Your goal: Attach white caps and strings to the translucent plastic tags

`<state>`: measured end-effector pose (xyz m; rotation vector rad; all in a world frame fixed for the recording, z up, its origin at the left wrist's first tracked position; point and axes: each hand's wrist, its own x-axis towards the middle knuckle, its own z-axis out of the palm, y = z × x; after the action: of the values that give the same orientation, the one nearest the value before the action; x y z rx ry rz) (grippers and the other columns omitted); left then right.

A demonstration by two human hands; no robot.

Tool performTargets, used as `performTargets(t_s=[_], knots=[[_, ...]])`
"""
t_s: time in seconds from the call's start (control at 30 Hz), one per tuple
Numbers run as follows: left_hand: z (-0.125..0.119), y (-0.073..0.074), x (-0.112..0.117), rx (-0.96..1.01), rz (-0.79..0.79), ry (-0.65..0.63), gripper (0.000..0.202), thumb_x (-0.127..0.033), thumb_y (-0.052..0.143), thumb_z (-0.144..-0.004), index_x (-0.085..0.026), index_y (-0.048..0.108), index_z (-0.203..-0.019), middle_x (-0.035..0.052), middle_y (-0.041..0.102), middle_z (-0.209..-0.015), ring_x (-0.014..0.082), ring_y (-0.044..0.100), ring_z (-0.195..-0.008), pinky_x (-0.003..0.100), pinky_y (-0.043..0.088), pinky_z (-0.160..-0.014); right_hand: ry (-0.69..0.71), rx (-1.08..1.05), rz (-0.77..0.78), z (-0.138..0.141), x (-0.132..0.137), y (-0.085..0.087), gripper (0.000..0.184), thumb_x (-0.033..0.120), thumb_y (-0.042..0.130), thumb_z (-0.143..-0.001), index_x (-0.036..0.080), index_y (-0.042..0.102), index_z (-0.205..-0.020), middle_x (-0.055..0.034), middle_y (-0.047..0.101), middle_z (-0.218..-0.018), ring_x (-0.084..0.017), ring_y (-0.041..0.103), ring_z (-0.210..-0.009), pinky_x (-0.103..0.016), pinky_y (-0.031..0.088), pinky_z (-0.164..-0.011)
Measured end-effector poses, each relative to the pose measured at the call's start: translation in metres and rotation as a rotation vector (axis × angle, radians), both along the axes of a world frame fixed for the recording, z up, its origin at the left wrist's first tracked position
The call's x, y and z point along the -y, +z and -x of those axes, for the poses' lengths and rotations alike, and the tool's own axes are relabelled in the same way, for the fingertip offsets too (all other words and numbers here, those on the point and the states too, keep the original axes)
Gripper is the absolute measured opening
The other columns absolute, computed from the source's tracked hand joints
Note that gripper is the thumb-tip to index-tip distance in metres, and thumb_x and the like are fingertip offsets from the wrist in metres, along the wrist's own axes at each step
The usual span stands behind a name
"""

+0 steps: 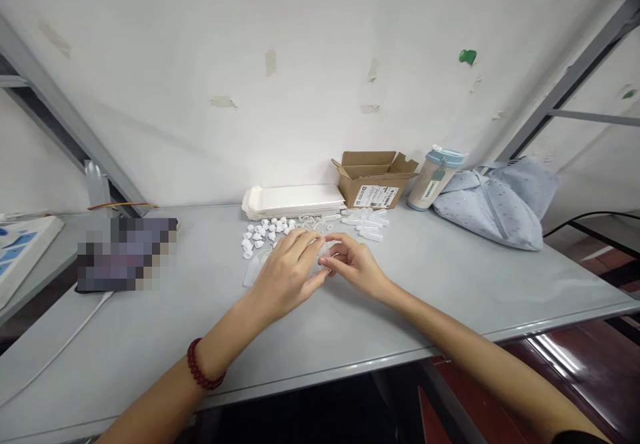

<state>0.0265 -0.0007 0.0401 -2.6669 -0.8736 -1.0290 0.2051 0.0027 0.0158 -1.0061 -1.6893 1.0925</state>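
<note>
Now | left hand [287, 277], right hand [356, 265] | fingers [332, 262] pinched nearly shut on clear piece [324, 253] between them | white caps [263, 234], clear tubes [367, 224] still loose, far on table [450, 277]

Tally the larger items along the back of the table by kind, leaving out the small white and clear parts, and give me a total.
Cardboard box: 1
Drink tumbler: 1
Pale blue cloth bag: 1
Stack of flat white packets: 1
Total: 4
</note>
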Motion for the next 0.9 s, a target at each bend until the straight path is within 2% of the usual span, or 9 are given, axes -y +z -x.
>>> performTargets(t_s=[0.13, 0.27, 0.43, 0.57, 0.8, 0.9], knots=[[0.005, 0.003, 0.007, -0.001, 0.001, -0.004, 0.029, -0.015, 0.055, -0.082, -0.013, 0.053, -0.112, 0.0133, 0.062, -0.108, 0.0272, 0.053, -0.102, 0.045, 0.049, -0.086, 0.031, 0.021, 0.004, 0.002, 0.006, 0.003, 0.038, 0.040, 0.062, -0.081, 0.018, 0.049, -0.110, -0.0012, 0.066, -0.077, -0.013, 0.064, -0.059, -0.029, 0.054, -0.060], [0.022, 0.002, 0.022, -0.009, 0.079, -0.008, 0.035, -0.016, 0.058, -0.081, -0.013, 0.051, -0.116, 0.0121, 0.062, -0.109, 0.0262, 0.053, -0.103, 0.044, 0.048, -0.088, 0.108, 0.086, -0.020, 0.007, 0.015, 0.006, 0.033, 0.039, 0.060, -0.083, 0.017, 0.054, -0.107, -0.0023, 0.068, -0.077, -0.012, 0.064, -0.058, -0.025, 0.052, -0.056], [0.046, -0.006, 0.047, -0.018, 0.215, -0.034, 0.044, -0.017, 0.061, -0.080, -0.013, 0.048, -0.121, 0.0121, 0.060, -0.114, 0.0257, 0.049, -0.108, 0.042, 0.048, -0.090, 0.214, 0.238, -0.134, 0.015, 0.025, 0.008, 0.024, 0.034, 0.059, -0.085, 0.015, 0.063, -0.098, -0.0017, 0.068, -0.070, -0.010, 0.058, -0.053, -0.021, 0.045, -0.052], [0.058, -0.015, 0.063, -0.002, 0.293, -0.032, 0.046, -0.016, 0.062, -0.077, -0.015, 0.049, -0.121, 0.0105, 0.060, -0.114, 0.0246, 0.050, -0.108, 0.039, 0.050, -0.090, 0.321, 0.308, -0.236, 0.019, 0.031, 0.008, 0.023, 0.033, 0.059, -0.085, 0.014, 0.066, -0.096, -0.0018, 0.068, -0.067, -0.010, 0.057, -0.055, -0.020, 0.043, -0.052], [0.073, -0.025, 0.075, -0.033, 0.356, 0.001, 0.047, -0.018, 0.063, -0.076, -0.018, 0.050, -0.121, 0.0090, 0.062, -0.114, 0.0250, 0.051, -0.110, 0.038, 0.051, -0.091, 0.439, 0.377, -0.259, 0.027, 0.037, -0.001, 0.028, 0.031, 0.056, -0.086, 0.012, 0.063, -0.105, -0.0029, 0.067, -0.069, -0.010, 0.057, -0.056, -0.020, 0.046, -0.055], [0.080, -0.027, 0.075, -0.062, 0.385, 0.028, 0.046, -0.020, 0.061, -0.078, -0.019, 0.050, -0.122, 0.0088, 0.061, -0.117, 0.0249, 0.051, -0.112, 0.037, 0.051, -0.091, 0.459, 0.425, -0.319, 0.029, 0.039, -0.004, 0.027, 0.032, 0.055, -0.087, 0.011, 0.062, -0.104, -0.0034, 0.065, -0.072, -0.010, 0.054, -0.056, -0.021, 0.046, -0.055]])
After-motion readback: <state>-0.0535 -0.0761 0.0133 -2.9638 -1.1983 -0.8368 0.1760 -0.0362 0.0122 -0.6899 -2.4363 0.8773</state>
